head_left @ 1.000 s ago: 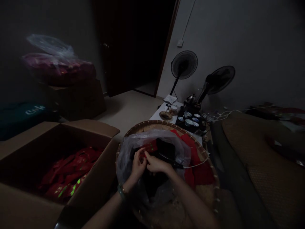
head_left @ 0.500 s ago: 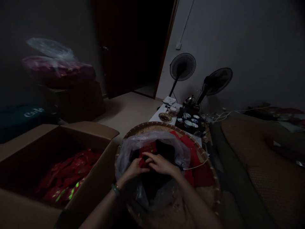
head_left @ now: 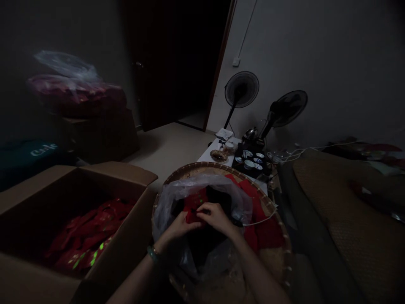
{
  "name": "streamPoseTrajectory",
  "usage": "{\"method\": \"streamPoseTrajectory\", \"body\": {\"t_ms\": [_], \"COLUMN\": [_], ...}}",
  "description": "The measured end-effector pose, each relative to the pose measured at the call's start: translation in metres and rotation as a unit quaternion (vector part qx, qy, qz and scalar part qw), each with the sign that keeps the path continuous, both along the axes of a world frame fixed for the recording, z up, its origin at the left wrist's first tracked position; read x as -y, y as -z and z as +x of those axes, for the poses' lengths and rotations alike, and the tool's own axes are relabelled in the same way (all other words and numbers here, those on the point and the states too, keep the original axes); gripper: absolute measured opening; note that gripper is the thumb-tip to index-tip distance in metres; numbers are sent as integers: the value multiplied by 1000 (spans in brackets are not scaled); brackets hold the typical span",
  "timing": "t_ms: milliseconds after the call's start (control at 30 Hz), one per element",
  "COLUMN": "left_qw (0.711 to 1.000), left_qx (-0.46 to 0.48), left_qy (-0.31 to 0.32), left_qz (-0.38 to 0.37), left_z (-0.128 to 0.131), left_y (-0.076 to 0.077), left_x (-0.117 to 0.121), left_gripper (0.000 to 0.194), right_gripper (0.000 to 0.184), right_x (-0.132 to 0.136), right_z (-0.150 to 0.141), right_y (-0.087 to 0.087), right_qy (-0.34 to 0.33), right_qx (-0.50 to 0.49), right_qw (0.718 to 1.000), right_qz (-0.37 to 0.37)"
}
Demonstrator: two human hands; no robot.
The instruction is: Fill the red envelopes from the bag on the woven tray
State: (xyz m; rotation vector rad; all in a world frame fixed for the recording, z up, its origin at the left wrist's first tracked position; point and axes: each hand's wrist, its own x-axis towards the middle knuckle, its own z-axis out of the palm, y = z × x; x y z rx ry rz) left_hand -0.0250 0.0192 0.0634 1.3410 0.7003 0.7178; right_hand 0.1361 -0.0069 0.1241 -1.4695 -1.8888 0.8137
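Observation:
Over a clear plastic bag (head_left: 242, 198) of dark contents, my left hand (head_left: 182, 226) grips a small red pouch-like piece (head_left: 193, 207) between thumb and fingers. Shiny marks show on the red material. From the other side, my right hand (head_left: 215, 217) has its fingers bent and pinched at the pouch's near edge. Whether something small is between those fingertips is too dark to tell. The bag lies in a round woven bamboo tray (head_left: 190, 165). Flat red pieces (head_left: 265, 223) lie in the tray to the right of the bag.
An open cardboard box (head_left: 126, 240) of red pouches (head_left: 95, 230) stands at the left. Behind the tray are a low table (head_left: 205, 157) with cups (head_left: 249, 164) and two fans (head_left: 242, 89). A white cable (head_left: 262, 220) crosses the tray's right side. A woven mat (head_left: 344, 211) lies at right.
My right hand's fingers have drawn in from spread above the red pouch to a pinch at its edge. The left hand keeps its hold, and more of the red shows.

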Motion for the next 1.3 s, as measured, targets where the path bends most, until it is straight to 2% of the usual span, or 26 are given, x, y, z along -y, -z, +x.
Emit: {"method": "streamPoseTrajectory", "body": {"t_ms": [167,233,333,433,567,667,833,1067,1233,1300], "left_qw": [989,985,984,985,985,985,989,986,989,991], "left_qx": [15,18,9,-3,8,6,-11,-60,-46,-21], "left_qy": [-150,-168,-171,-166,-160,-160,-143,-138,-130,-133], "left_qz": [-7,-22,-48,-39,-55,-72,-25,69,54,20], "left_z": [-1,0,2,3,3,2,2,-2,1,3], "left_y": [0,2,4,5,0,-3,-4,-3,-1,-1], "left_x": [-1,-3,-5,-7,-8,-8,-5,-3,-3,-3], "left_gripper": [34,35,39,36,33,36,35,28,27,29], "right_gripper": [10,11,13,14,15,23,22,25,19,15], "right_x": [-7,-9,-12,-13,-16,-17,-16,-15,-15,-15], "right_z": [8,10,10,9,9,9,7,9,10,11], "right_y": [9,13,17,20,23,26,32,37,37,35], "right_qy": [36,56,83,87,88,83,85,93,64,63], "right_qx": [-9,-13,-28,-50,-81,-118,-146,-157,-116,-96], "right_qw": [999,998,994,992,991,986,976,974,988,991], "right_qz": [-23,-39,-58,-71,-68,-81,-134,-136,-84,-70]}}
